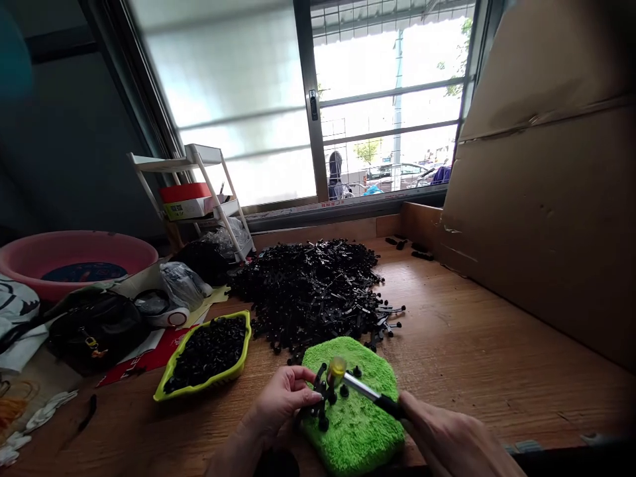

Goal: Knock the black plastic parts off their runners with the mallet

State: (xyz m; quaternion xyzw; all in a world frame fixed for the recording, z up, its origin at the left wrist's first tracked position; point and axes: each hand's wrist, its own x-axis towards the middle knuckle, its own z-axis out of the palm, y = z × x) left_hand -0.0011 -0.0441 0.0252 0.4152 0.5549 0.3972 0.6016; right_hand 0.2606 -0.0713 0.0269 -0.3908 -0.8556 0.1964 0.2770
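- Fingers of the left hand (283, 401) curl closed around a branched black plastic piece (322, 396), pinching it against the pad beneath.
- Fingers of the right hand (447, 437) wrap firmly around the black handle of a small mallet (365, 387), whose yellow head sits at the piece's upper side; whether they touch, I cannot tell.
- The piece rests on a green microfibre pad (365, 434), its long axis running roughly 12 to 6, partly hidden by the left hand.
- At 12 o'clock from the pad, a large heap of loose black plastic pieces (308, 291) covers the wooden table (472, 344).
- At 9 o'clock, a yellow-green tray (218, 377) holds a thick layer of small black parts.
- So far, the heap far outweighs the tray's contents.
- At 10 o'clock sits a pink basin (79, 237).
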